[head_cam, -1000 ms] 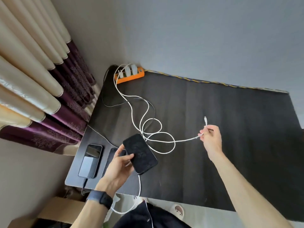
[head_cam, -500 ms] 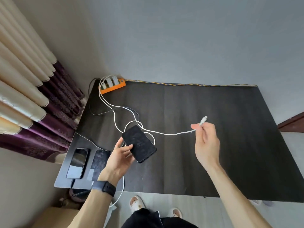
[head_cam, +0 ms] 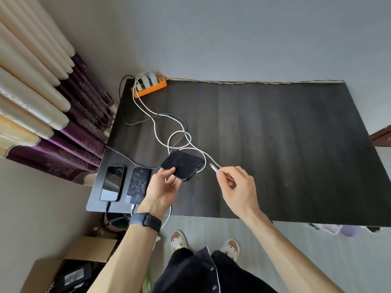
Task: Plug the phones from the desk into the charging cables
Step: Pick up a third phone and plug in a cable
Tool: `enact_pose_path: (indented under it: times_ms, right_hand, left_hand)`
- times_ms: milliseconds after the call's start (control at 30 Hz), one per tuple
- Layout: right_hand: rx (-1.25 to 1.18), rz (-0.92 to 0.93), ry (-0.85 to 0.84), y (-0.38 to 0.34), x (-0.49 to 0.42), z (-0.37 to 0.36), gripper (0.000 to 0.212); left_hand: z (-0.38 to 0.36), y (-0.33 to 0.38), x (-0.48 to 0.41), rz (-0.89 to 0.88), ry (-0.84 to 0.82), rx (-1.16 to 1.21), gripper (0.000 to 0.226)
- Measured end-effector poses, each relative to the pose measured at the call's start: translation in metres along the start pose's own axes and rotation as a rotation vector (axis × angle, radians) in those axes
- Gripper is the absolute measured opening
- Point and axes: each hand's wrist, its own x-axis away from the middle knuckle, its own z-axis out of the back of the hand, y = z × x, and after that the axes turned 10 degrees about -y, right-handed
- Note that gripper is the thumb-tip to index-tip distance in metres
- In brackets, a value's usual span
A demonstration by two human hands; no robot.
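A person's left hand is gripping a black phone by its near-left end, thumb on top and fingers underneath, holding it tilted just above the desk. The phone's port end is pointing toward 3 o'clock, where the right hand is pinching a white cable just behind its plug between thumb and forefinger. The plug is sitting just beside the port, at about 3 o'clock from the phone, with a small gap showing between them. From the pinch, the cable is running toward 10 o'clock, looping behind the phone and trailing on to an orange strip at the desk's far-left corner, where white adapters are standing in a row. At 9 o'clock from the left hand, two more phones are lying side by side on the desk's near-left corner, a glossy phone on the outside and a patterned phone nearer the wrist, each with a cable running from its near end. A dark watch is circling the left wrist.
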Motion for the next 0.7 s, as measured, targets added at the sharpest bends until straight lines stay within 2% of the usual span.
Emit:
enact_pose_path:
  times_ms: [100, 267, 533, 700]
  right_hand:
    - [0.114, 0.009, 0.033, -0.012, 0.003, -0.010, 0.012]
    - [0.236, 0.036, 0.063, -0.025, 0.006, -0.021, 0.007]
    - [0.234, 0.045, 0.079, -0.036, 0.007, -0.023, 0.007]
    - [0.240, 0.007, 0.077, -0.033, 0.007, -0.020, 0.019]
  left_hand:
    - [0.007, 0.009, -0.005, 0.027, -0.013, 0.041, 0.026]
    - [0.012, 0.015, -0.008, 0.046, -0.011, 0.053, 0.043]
    - [0.004, 0.014, -0.008, 0.060, -0.039, 0.061, 0.045]
    - [-0.002, 0.011, -0.006, 0.057, -0.060, 0.054, 0.043]
